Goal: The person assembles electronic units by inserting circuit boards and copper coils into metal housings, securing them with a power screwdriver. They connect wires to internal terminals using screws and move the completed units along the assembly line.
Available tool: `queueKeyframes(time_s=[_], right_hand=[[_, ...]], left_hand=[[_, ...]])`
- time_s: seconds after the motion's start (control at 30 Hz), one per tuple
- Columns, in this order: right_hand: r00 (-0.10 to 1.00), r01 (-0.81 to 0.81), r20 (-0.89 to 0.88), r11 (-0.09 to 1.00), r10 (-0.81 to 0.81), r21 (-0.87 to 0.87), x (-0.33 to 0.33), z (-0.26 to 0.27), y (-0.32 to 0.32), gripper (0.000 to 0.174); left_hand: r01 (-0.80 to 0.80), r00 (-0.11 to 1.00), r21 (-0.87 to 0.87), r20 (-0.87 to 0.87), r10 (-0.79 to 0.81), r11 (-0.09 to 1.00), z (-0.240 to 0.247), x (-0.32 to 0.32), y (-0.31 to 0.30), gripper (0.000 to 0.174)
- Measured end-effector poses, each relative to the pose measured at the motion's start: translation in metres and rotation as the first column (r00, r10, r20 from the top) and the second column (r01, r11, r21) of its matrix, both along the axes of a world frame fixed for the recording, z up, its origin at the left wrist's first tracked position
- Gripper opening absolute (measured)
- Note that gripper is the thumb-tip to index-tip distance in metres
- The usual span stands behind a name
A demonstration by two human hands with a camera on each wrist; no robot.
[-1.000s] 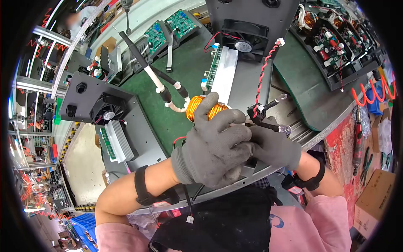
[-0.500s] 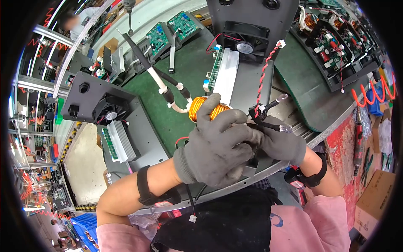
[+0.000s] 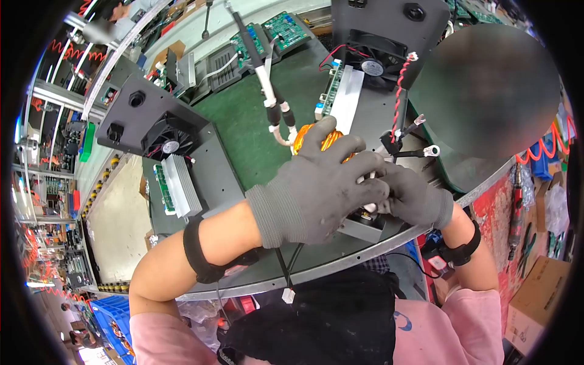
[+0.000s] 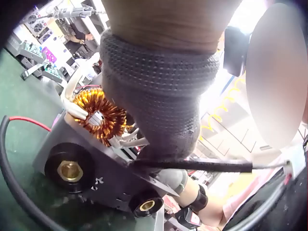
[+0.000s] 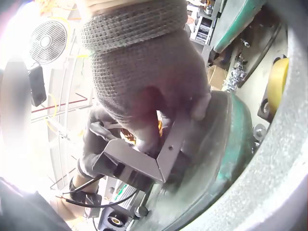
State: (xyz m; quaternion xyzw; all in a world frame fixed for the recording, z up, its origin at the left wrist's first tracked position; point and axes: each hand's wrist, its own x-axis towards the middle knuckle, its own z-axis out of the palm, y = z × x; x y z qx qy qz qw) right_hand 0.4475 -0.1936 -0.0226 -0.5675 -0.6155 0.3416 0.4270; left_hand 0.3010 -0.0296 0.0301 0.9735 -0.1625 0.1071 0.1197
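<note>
In the head view both hands wear grey gloves and meet over a dark metal chassis near the bench's front edge. My left hand point(image 3: 322, 188) spreads across a copper-wound coil point(image 3: 304, 139), its bent fingers pinching white-sleeved wire point(image 3: 368, 208). Against those fingertips, my right hand point(image 3: 420, 194) curls its fingers round the same spot. The left wrist view shows the coil point(image 4: 98, 115) behind a panel point(image 4: 110, 183) with two brass-centred terminals. Over a bracket corner point(image 5: 161, 166), the right hand point(image 5: 144, 86) reaches down in the right wrist view. Gloves hide the wire's end.
Black leads with ring lugs point(image 3: 431, 151) and a twisted red-black cable point(image 3: 401, 91) rise beside the right hand. Another chassis with a fan point(image 3: 167, 143) stands left. Green circuit boards point(image 3: 286, 29) lie behind. A blurred patch covers the upper right.
The head view has shifted, moving the bench scene right. The left fingers have moved farther over the right hand's fingertips, and white wire now shows between the hands. The ring-lug leads have tilted.
</note>
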Motion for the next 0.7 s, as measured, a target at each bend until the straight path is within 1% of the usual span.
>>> queueKeyframes(time_s=[0.03,0.1,0.13,0.17,0.2,0.23,0.27,0.3,0.33,0.37,0.43,0.47,0.5,0.53,0.57,0.63,0.67,0.7], right_hand=[[1.0,-0.011,0.007,1.0,0.011,-0.002,-0.001,0.003,0.0,0.028],[0.995,0.026,0.104,0.991,-0.012,-0.134,-0.003,0.01,-0.001,0.026],[0.994,0.013,0.108,0.991,0.001,-0.135,0.0,0.007,0.0,0.026],[0.993,-0.044,0.106,0.995,0.053,-0.087,0.005,0.0,0.001,0.024],[0.989,-0.101,0.106,0.994,0.104,-0.038,0.009,-0.004,0.001,0.023],[0.987,-0.116,0.109,0.992,0.12,-0.04,0.009,-0.006,0.0,0.023],[0.989,-0.09,0.114,0.994,0.096,-0.064,0.008,-0.007,-0.001,0.023],[0.991,-0.062,0.117,0.994,0.072,-0.085,0.007,-0.008,-0.002,0.022],[0.991,-0.055,0.116,0.996,0.062,-0.066,0.007,-0.009,-0.003,0.021],[0.99,-0.021,0.135,0.995,0.035,-0.1,0.006,-0.007,-0.005,0.021],[0.99,0.032,0.141,0.992,-0.015,-0.119,0.012,0.022,-0.008,0.022],[0.961,0.274,0.011,0.953,-0.275,-0.128,0.014,0.034,-0.02,0.023],[0.851,0.493,-0.112,0.853,-0.514,-0.169,0.012,0.045,-0.034,0.024],[0.767,0.641,-0.033,0.767,-0.64,0.02,0.003,0.062,-0.034,0.026],[0.655,0.736,0.006,0.64,-0.755,0.221,-0.008,0.077,-0.033,0.028],[0.797,0.521,0.114,0.771,-0.593,0.366,-0.042,0.091,-0.042,0.027],[0.895,0.361,0.152,0.88,-0.42,0.308,-0.067,0.095,-0.028,0.024],[0.956,0.184,0.18,0.952,-0.231,0.243,-0.095,0.099,-0.011,0.021]], left_hand=[[0.006,1.0,-0.016,-0.003,-0.006,1.0,0.003,-0.001,0.001,0.05],[0.001,1.0,-0.022,-0.019,-0.001,1.0,0.017,-0.006,0.005,0.051],[-0.031,0.999,-0.022,0.018,0.031,0.999,0.028,-0.009,0.01,0.052],[-0.063,0.996,-0.024,0.055,0.064,0.998,0.039,-0.014,0.017,0.052],[-0.117,0.985,-0.007,0.13,0.117,0.993,0.049,-0.021,0.027,0.05],[-0.162,0.968,-0.016,0.191,0.163,0.987,0.057,-0.028,0.039,0.048],[-0.216,0.955,0.014,0.213,0.208,0.976,0.07,-0.04,0.05,0.045],[-0.241,0.951,0.057,0.215,0.224,0.969,0.083,-0.053,0.064,0.042],[-0.356,0.929,0.011,0.108,0.353,0.934,0.099,-0.067,0.062,0.039],[-0.333,0.928,0.042,0.192,0.319,0.942,0.099,-0.08,0.077,0.042],[-0.421,0.902,-0.08,0.064,0.426,0.904,0.104,-0.114,0.083,0.042],[-0.437,0.894,-0.083,0.072,0.443,0.895,0.104,-0.132,0.086,0.042],[-0.488,0.869,-0.072,0.055,0.492,0.87,0.101,-0.151,0.087,0.041],[-0.538,0.84,-0.06,0.039,0.541,0.841,0.096,-0.168,0.088,0.04],[-0.559,0.826,-0.062,0.046,0.562,0.827,0.09,-0.183,0.088,0.04],[-0.679,0.724,-0.196,-0.019,0.69,0.707,0.073,-0.21,0.088,0.036],[-0.694,0.709,-0.191,-0.015,0.705,0.694,0.061,-0.221,0.09,0.036],[-0.732,0.647,-0.283,-0.004,0.762,0.62,0.048,-0.232,0.093,0.035]])
